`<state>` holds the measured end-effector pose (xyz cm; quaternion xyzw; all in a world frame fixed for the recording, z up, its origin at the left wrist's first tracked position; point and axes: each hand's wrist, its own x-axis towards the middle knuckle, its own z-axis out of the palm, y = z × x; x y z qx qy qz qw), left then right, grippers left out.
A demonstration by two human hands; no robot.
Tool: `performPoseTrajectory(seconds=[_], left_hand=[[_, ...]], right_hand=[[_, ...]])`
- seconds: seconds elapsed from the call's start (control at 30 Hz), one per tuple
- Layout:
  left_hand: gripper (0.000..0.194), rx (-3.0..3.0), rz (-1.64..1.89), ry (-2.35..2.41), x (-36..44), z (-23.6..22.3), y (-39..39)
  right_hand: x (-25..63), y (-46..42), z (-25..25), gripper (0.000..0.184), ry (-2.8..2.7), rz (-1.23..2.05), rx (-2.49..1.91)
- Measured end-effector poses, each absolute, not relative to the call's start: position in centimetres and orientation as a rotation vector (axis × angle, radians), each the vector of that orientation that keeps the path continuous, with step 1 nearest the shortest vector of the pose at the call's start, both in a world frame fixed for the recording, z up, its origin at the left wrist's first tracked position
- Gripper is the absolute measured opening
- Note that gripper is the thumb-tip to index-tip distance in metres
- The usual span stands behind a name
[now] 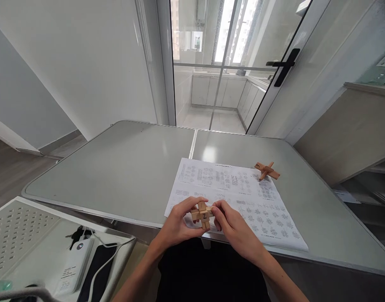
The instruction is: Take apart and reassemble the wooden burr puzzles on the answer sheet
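Together, left grip [179,220] and right grip [231,221] hold a blocky wooden cross [204,216].

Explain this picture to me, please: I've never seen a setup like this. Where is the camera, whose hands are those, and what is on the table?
There is no machine here, just a person working with two bare hands. The single picture comes from a camera worn on that person's head, looking forward and down, so the forearms enter from the bottom.

The left hand grips a small wooden burr puzzle marked "2", while the right hand pinches a bar at its side. On the grey table lies a sheet of printed diagrams, with a second wooden puzzle at its far right corner. At lower left, a white tray holds a white power bank, among other things.
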<state>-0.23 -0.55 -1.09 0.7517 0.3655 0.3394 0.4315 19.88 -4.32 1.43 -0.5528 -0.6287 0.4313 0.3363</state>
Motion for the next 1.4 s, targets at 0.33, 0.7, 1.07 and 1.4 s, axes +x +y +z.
performPoseTrajectory(seconds=[0.33, 0.7, 1.07, 1.4], left_hand=[[0.057, 1.916, 0.793, 0.857, -0.1, -0.6, -0.6], [0.048, 1.796, 0.792, 0.998, 0.2, -1.1, 0.0], [0.029, 1.816, 0.776, 1.045, 0.5, -0.4, -0.1], [0.024, 1.791, 0.741, 1.093, 0.6, -0.5, -0.1]], right_hand=[[20.9, -4.9, 2.3, 0.038, -1.671, 1.194, -1.379], [28.3, -3.4, -2.0, 0.028, -0.638, 1.38, -1.203], [35.5, 0.6, -4.5, 0.016, -0.219, 1.215, -1.088], [31.5, -4.0, -4.1, 0.043, -1.042, 1.115, -1.382]])
